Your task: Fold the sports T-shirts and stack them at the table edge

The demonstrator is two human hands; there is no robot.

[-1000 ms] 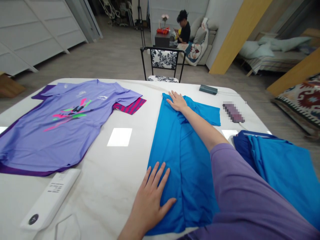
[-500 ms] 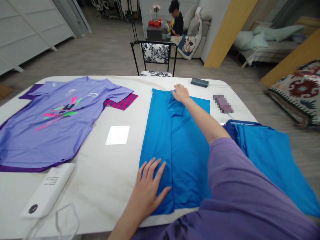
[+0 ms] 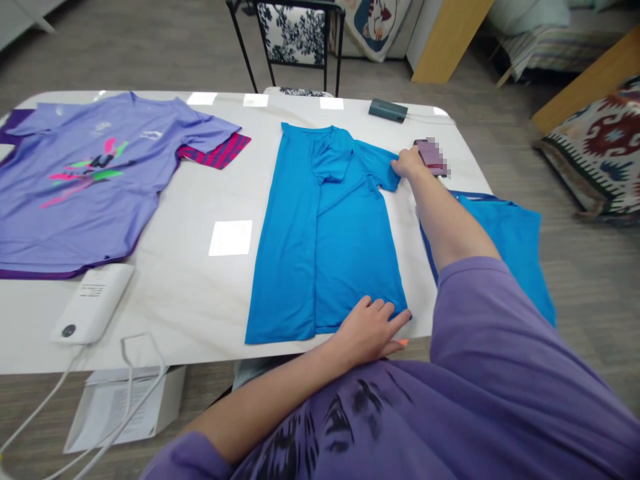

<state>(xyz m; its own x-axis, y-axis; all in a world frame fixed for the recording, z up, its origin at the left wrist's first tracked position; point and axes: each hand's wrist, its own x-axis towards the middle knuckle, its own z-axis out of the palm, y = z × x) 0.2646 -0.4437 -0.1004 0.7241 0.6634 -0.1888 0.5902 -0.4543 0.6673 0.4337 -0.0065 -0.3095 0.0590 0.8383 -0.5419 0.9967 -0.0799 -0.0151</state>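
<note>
A blue T-shirt (image 3: 350, 253) lies on the white table (image 3: 195, 313) in front of me, its left side folded inward with a sleeve bunched near the collar. My right hand (image 3: 409, 163) is closed on the end of the sleeve that sticks out to the right. At the shirt's lower right corner, my left hand (image 3: 367, 327) grips the hem, fingers on top and thumb below the table edge. A small orange spot shows by that thumb; I cannot make out what it is.
Purple T-shirts (image 3: 95, 180) lie spread at the left, beside a white device (image 3: 93, 303) with a cable. More blue clothing (image 3: 515, 233) hangs over the right edge. A phone (image 3: 431, 157) and a dark green case (image 3: 388, 111) lie near the far right corner. A chair (image 3: 291, 40) stands behind.
My right hand has moved from the collar to the right sleeve, which now lies outward. My left hand has gone from flat on the shirt's left part to its lower right corner. The view tilted down.
</note>
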